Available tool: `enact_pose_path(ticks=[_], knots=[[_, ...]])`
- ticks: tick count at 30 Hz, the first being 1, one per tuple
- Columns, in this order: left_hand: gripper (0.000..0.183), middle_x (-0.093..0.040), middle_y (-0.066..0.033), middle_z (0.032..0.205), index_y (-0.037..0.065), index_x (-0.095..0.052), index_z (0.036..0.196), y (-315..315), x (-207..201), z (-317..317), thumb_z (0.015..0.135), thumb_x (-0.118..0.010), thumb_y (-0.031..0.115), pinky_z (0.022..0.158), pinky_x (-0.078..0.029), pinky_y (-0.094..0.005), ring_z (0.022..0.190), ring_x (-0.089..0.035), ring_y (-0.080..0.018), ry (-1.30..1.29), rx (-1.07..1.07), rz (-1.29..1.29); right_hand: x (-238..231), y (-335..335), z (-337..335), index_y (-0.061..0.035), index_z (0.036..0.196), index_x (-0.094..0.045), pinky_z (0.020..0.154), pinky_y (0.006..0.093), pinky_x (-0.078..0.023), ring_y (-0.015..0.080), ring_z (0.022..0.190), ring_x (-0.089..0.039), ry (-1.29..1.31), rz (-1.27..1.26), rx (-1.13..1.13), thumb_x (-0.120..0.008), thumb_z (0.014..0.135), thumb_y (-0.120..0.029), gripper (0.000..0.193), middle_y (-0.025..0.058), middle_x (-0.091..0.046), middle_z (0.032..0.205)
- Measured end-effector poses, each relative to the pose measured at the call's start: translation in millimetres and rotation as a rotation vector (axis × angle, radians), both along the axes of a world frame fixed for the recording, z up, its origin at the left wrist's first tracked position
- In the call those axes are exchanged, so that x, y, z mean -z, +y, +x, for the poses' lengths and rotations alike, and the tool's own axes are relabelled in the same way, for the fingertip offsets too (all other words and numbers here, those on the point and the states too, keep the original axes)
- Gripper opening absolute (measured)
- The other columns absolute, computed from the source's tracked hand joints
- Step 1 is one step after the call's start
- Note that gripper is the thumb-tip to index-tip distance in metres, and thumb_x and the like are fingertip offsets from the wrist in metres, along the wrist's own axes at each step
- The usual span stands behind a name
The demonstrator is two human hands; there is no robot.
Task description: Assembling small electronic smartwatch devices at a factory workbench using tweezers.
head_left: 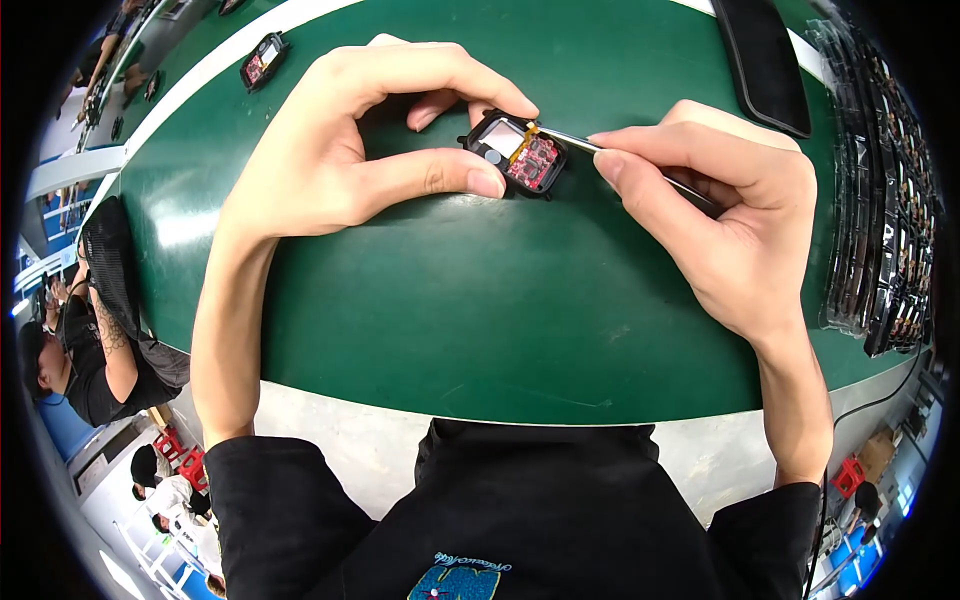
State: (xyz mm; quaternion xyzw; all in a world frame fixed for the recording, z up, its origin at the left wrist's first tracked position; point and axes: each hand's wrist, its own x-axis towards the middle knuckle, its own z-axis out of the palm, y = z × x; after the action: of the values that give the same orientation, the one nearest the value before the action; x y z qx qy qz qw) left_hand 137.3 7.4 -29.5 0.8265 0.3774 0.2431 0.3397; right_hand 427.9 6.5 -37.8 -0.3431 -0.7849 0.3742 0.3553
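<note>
Between the thumb and fingers of my left hand [330, 150] sits a small black device casing [497, 166], shaped like a watch body. Its open face shows a red circuit board [533, 160], a whitish rectangular part and a yellow-orange flex strip [526, 140]. My right hand [725, 200] pinches a pair of slim metal tweezers [568, 136] like a pen. The tip of the tweezers reaches the upper right edge of the casing, close to the end of the flex strip. Whether the tip grips anything is too small to tell.
Another open casing with a red board [263, 62] lies at the far left of the green table [500, 310]. A long black object [762, 65] rests at the far right. Stacked plastic trays of parts [875, 200] line the right edge. A person [100, 340] sits at left.
</note>
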Motion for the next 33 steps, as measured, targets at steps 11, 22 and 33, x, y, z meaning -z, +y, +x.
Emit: enact_pose_path(ticks=[11,22,33], knots=[[0.050,-0.077,-0.0064,0.106,0.003,-0.081,0.121,-0.7,0.4,4.5,0.074,-0.093,0.018,0.078,-0.042,-0.0316,0.081,-0.053,-0.0171,0.023,0.048,0.076,0.7,-0.7,-0.6,0.0034,0.100,-0.085,0.052,0.0242,-0.029,0.0031,0.057,-0.048,-0.047,0.011,-0.005,-0.081,0.088,0.005,0.012,-0.0005,-0.061,0.067],[0.045,-0.079,-0.0085,0.105,0.003,-0.081,0.118,1.3,-2.1,2.6,0.076,-0.090,0.016,0.076,-0.042,-0.0324,0.083,-0.060,-0.0184,0.022,0.091,0.093,2.1,-0.6,-1.0,0.0031,0.099,-0.085,0.052,0.0244,-0.030,0.0034,0.058,-0.049,-0.033,0.035,-0.001,-0.082,0.087,0.005,0.013,-0.0003,-0.061,0.067],[0.045,-0.078,-0.0077,0.103,0.003,-0.081,0.118,-0.9,2.4,4.0,0.076,-0.090,0.016,0.076,-0.041,-0.0322,0.084,-0.059,-0.0186,0.041,0.083,0.094,8.0,-2.2,-0.8,0.0024,0.099,-0.085,0.052,0.0252,-0.032,0.0051,0.057,-0.050,-0.013,0.046,0.002,-0.081,0.085,0.005,0.014,0.0007,-0.061,0.066]])
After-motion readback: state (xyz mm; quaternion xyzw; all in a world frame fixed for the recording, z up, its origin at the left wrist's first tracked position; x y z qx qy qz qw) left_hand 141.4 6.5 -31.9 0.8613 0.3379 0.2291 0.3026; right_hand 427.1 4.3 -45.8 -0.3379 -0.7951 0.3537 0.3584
